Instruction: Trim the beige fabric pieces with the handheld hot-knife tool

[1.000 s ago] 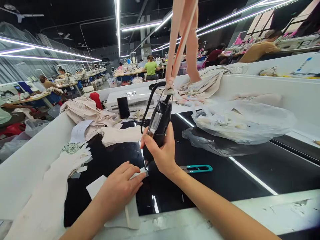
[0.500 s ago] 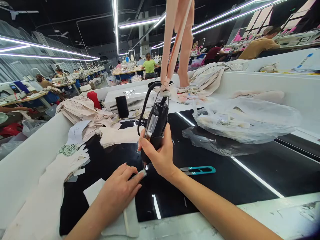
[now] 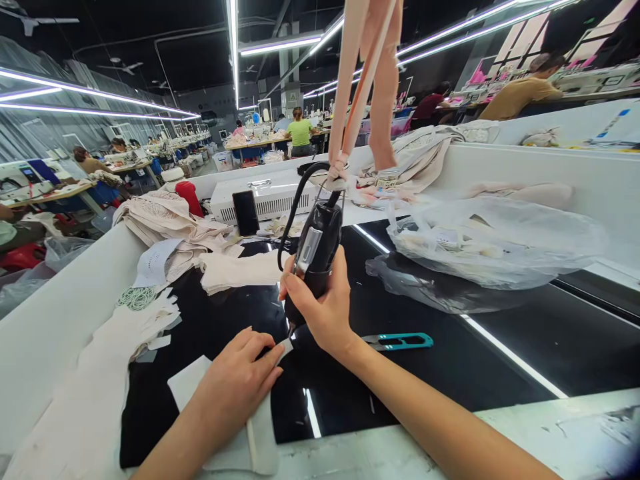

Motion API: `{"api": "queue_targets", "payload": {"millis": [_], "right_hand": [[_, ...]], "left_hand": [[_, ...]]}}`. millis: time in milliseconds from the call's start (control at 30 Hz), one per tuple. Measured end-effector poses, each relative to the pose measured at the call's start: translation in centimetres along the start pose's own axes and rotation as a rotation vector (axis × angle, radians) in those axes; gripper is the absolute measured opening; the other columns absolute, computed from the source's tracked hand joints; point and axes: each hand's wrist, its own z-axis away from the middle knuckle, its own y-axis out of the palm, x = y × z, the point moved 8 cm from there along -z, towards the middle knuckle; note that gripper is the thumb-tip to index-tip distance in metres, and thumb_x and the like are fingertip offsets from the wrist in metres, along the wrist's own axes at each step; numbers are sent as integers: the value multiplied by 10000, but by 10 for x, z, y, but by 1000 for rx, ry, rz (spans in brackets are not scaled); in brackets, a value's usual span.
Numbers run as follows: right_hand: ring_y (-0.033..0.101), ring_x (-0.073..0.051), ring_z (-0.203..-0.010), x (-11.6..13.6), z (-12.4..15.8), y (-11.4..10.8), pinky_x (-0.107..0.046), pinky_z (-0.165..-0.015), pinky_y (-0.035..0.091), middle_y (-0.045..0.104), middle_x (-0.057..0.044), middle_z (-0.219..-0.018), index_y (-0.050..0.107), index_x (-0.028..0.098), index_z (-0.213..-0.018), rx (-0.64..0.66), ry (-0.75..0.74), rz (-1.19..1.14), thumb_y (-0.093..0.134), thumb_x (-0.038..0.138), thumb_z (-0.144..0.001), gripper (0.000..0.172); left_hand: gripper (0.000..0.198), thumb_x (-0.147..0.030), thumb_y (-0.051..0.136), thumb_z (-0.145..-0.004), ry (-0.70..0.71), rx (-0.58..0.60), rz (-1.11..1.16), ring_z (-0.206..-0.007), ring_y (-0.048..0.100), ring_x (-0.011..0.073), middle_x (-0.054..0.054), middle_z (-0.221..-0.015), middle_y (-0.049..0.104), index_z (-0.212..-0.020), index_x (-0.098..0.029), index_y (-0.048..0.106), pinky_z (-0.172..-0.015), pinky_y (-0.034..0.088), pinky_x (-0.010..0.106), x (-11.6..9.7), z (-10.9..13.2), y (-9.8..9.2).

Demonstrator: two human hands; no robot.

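My right hand is wrapped around a black corded handheld power tool. The tool is nearly upright, its narrow tip pointing down at the end of a small pale strip; whether they touch I cannot tell. Palm down on the black work surface, my left hand presses the strip with its fingers stretched out. Pale fabric pieces lie beneath that hand and wrist. Peach fabric straps are tied to the tool's top end. Thread snips with a teal handle lie right of my right wrist.
Pale cut pieces and a green coil lie at the left. Behind are a phone, a white vented box and a red spool. A clear plastic bag spreads at right. Several people sit at machines beyond.
The tool's upper end and the straps have shifted slightly right, along with my right hand. My left hand keeps its place on the strip.
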Motion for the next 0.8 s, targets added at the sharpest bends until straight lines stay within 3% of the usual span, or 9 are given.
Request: {"api": "queue_targets", "payload": {"millis": [167,567,800], "right_hand": [[560,-122,-560,5,-2,1,-297,-542,513,588,68,-783,453,288,-1048,5,33,-86,722,273,-872,322],[562,-156,-668,-3,2,1,-317,-567,528,589,16,-861,503,287,-1094,-24,28,2,732,308,-850,335],[558,-124,-521,7,4,1,-298,-503,515,582,76,-756,455,297,-1075,23,56,-94,726,284,-870,340]], "left_hand": [[306,-213,452,-1107,-8,26,-3,-1047,702,255,114,-1129,680,-1326,-118,643,-1015,614,508,0,0,3],[294,-183,552,-1065,-29,54,12,-1050,683,265,106,-1153,673,-1346,-143,628,-953,628,461,1,-1,4],[289,-174,580,-1052,-34,59,24,-1011,673,259,104,-1140,671,-1335,-135,623,-927,625,446,1,-1,3]]}}
